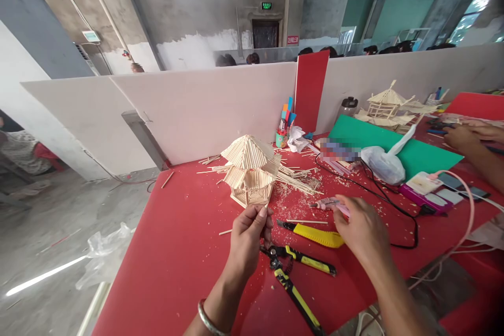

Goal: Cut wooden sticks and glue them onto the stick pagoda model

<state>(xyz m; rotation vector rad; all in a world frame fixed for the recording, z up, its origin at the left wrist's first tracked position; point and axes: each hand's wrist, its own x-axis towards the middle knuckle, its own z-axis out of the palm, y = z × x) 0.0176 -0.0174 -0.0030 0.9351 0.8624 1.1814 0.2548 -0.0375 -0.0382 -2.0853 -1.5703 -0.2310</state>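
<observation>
Pink translucent plastic tool [326, 203]: near-right of the pale wooden-stick pavilion model [249, 176]; long axis roughly crosswise, slim tip leftward. Right hand [360, 223]: fingers narrowed about its rear end (gripping or touching, cannot tell). Left hand [249, 233], model's near side: thumb, forefinger pinched; contents hidden. 1 small green round jar [280, 139], model's far-right: blue and orange strips upright inside.

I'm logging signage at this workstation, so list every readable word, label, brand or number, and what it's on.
"EXIT": green exit sign; characters above it too small to read.
Red wall sign: characters, too small to read surely.
Green jar: markings too small to read.
</observation>
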